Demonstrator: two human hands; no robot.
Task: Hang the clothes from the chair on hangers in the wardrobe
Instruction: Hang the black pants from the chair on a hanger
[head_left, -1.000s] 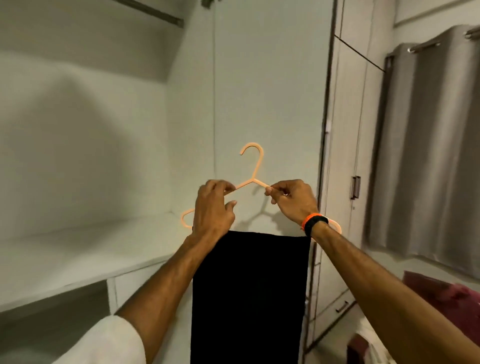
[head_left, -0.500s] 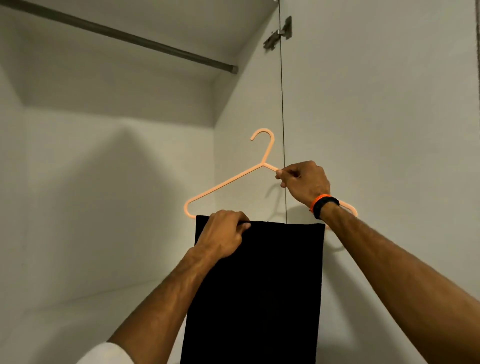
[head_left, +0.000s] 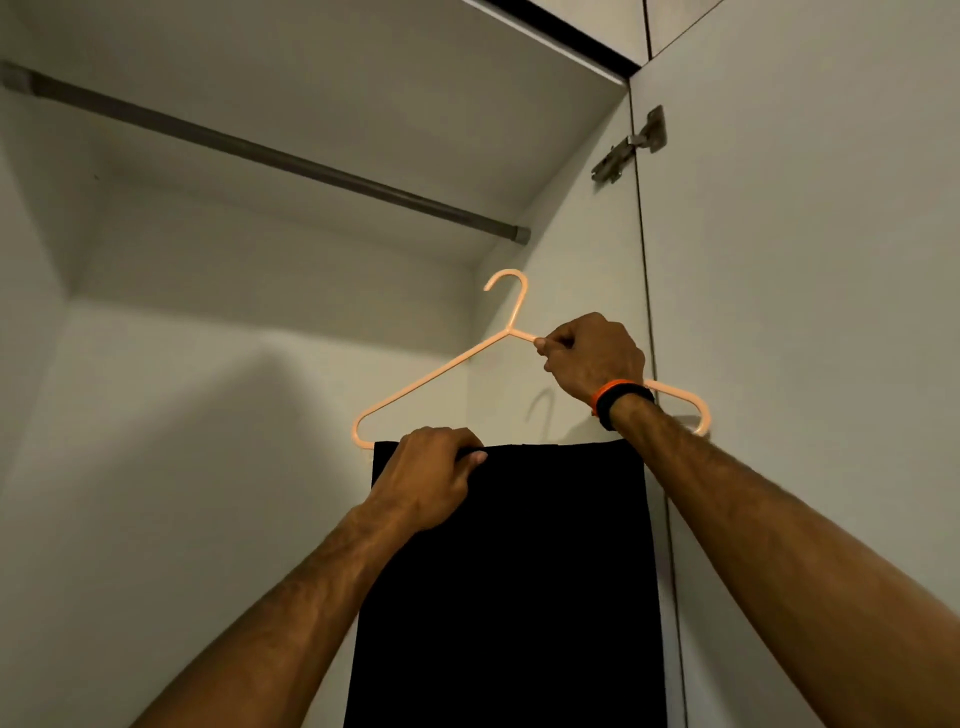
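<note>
A peach plastic hanger (head_left: 436, 371) is held up inside the white wardrobe, its hook pointing up below the right end of the dark rail (head_left: 270, 156). A black folded garment (head_left: 514, 582) hangs over the hanger's bottom bar. My right hand (head_left: 592, 358), with an orange and black wristband, grips the hanger's right arm just beside the neck. My left hand (head_left: 431, 475) grips the garment's top edge and the bar under it, near the left end. The hook is clear of the rail, well below it.
The wardrobe's right side panel (head_left: 582, 270) and open door (head_left: 805, 312) stand close on the right, with a metal hinge (head_left: 631, 145) up high. The wardrobe ceiling (head_left: 322, 83) lies above the rail. The back wall (head_left: 208, 441) is bare.
My view has tilted up and the rail has come into sight. My left hand moved from the hanger's upper arm down to the garment's top edge. The hanger has risen toward the rail.
</note>
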